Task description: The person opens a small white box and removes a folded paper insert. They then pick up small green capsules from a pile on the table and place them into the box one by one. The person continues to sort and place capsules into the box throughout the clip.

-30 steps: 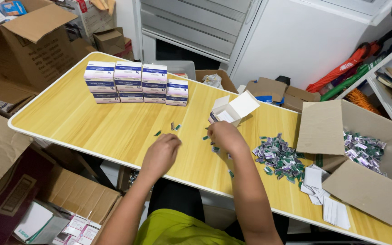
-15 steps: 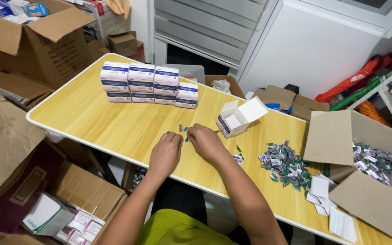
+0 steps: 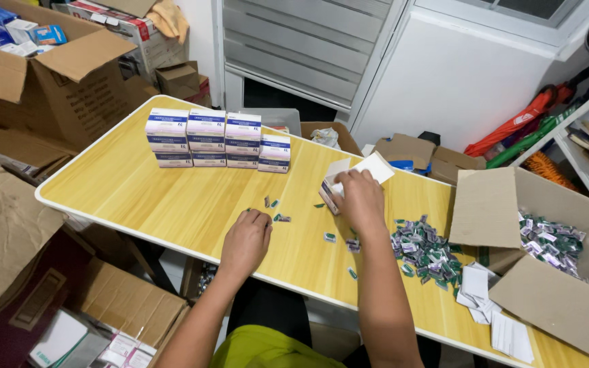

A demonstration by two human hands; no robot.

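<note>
Right hand (image 3: 359, 197) curled over open carton (image 3: 349, 178)

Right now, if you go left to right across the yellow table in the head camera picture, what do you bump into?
Stacked white-and-blue boxes → left hand → right hand at the small open white box → pile of little packets → white paper slips → big cardboard box.

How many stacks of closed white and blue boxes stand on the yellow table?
4 stacks in one row at the table's far edge: first, second, third, and the lower fourth at the right end. More boxes may be hidden behind them.
</note>
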